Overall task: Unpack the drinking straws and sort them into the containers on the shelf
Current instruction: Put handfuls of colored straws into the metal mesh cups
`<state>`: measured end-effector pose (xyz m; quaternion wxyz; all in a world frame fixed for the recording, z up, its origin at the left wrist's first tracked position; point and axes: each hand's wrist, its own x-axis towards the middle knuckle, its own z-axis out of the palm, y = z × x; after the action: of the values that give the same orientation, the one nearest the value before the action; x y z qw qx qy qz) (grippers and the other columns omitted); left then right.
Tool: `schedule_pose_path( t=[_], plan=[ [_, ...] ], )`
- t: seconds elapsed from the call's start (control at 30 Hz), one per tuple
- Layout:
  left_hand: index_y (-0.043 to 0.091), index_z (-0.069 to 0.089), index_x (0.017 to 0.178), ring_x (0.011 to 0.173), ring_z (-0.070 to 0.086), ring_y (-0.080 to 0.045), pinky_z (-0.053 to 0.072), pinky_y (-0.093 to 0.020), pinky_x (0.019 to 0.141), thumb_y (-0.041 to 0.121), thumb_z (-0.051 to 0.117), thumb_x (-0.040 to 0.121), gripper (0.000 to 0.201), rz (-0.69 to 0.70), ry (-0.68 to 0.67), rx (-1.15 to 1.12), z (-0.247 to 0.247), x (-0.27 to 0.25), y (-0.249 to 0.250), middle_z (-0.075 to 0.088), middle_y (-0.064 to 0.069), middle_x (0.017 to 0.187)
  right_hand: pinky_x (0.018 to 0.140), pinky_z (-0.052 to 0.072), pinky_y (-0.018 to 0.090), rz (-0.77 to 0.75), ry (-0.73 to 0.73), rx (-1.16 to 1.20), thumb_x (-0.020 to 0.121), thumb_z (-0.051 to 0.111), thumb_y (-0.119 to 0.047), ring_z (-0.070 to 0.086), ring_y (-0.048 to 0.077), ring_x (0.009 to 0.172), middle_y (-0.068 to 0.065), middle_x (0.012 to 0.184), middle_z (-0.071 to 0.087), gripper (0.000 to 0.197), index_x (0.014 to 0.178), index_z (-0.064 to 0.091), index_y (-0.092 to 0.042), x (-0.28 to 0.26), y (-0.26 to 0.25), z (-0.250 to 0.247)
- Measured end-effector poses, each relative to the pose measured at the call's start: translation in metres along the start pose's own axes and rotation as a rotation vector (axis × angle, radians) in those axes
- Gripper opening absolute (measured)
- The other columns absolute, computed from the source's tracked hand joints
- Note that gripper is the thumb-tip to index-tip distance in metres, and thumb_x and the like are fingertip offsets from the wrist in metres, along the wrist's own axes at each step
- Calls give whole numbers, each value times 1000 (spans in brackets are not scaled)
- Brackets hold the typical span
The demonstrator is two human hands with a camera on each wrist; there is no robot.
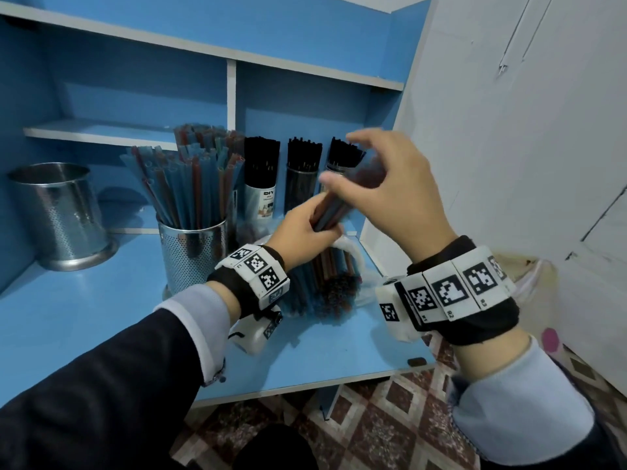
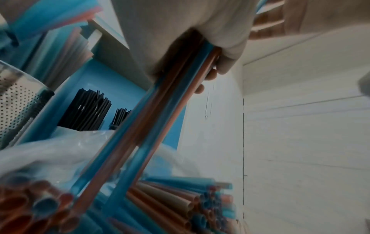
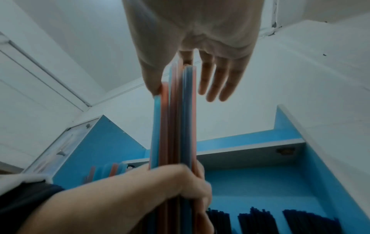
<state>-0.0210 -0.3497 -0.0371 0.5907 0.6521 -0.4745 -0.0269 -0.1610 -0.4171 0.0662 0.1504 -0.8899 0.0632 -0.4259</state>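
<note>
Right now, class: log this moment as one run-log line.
left hand: grips straw bundle low | right hand: pinches its top | perforated steel cup: part-filled | second cup: no straws visible

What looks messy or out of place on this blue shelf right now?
Mainly the opened plastic bag lying on its side on the shelf, loose coloured straws fanning out of it. The left steel holder shows no straws. Both hands, left hand and right hand, hold one bundle.

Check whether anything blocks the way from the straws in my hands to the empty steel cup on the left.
Yes. The perforated cup full of straws stands between the held bundle and the empty steel cup; lift over it.
</note>
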Motion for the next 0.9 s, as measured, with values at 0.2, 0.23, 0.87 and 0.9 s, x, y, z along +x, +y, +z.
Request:
schedule_pose_path(
  t=[0.2, 0.23, 0.87, 0.9],
  plan=[
    [18, 58, 90, 62, 52, -12, 44, -30, 64, 22, 64, 81, 11, 9, 25, -34, -31, -12, 35, 55, 7, 68, 91, 49, 37, -68, 197, 325, 89, 65, -21, 58, 17, 100, 3, 108, 60, 32, 117, 55, -10, 14, -25, 19],
    [14, 59, 92, 63, 53, -14, 45, -31, 63, 25, 65, 81, 18, 8, 24, -29, -37, -16, 40, 55, 2, 70, 92, 48, 38, -62, 223, 366, 89, 64, -19, 58, 17, 103, 4, 109, 59, 33, 118, 53, -9, 17, -28, 24],
    [14, 63, 80, 66, 65, -8, 52, -22, 68, 18, 76, 84, 14, -358, 34, -55, -88, -94, -40, 69, 5, 66, 92, 47, 22, 80, -309, 381, 73, 73, -62, 52, 3, 114, -9, 134, 47, 87, 144, 40, -25, -4, -51, 103],
    [15, 62, 80, 65, 64, -7, 52, -21, 66, 16, 75, 85, 14, -331, 57, -59, -89, -95, -36, 68, 6, 65, 85, 48, 19, 124, -314, 395, 66, 73, -69, 53, 0, 104, -11, 126, 47, 92, 141, 40, -27, -5, -50, 103]
  ],
)
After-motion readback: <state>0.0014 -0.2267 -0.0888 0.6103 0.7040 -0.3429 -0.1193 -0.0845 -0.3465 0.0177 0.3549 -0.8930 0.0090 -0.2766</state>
